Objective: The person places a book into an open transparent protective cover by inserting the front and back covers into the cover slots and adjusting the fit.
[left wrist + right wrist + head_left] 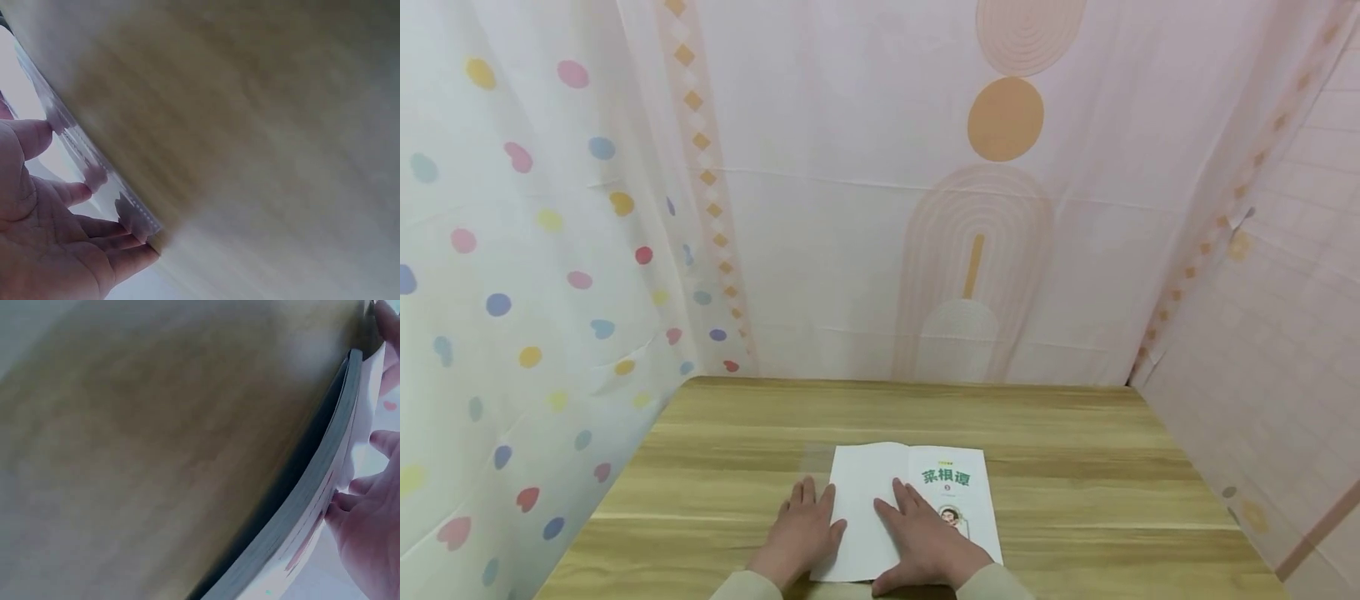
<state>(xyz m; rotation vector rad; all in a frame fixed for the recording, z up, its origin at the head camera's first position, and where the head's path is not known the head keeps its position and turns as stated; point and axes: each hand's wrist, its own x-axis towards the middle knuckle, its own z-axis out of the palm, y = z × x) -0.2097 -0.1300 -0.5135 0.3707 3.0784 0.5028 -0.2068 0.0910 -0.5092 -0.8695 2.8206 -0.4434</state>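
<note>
An open book [867, 479] lies on the wooden table, its left page blank white. Green Chinese characters [946, 476] and a small drawn portrait [950, 516] are printed on the right page. My left hand [801, 529] lies flat over the book's left edge, fingers extended. In the left wrist view its fingers touch a clear plastic strip [112, 178] with a dotted seam along that edge. Fingers spread, my right hand [925, 537] rests on the book by the spine, covering part of the right page. The right wrist view shows the thick page block [315, 465] beside that hand.
The wood-grain table [1090, 483] extends around the book on both sides and behind it. A patterned curtain [820, 250] hangs at the table's back edge. Cloth with coloured dots [550, 433] hangs on the left, and pale cloth [1262, 375] on the right.
</note>
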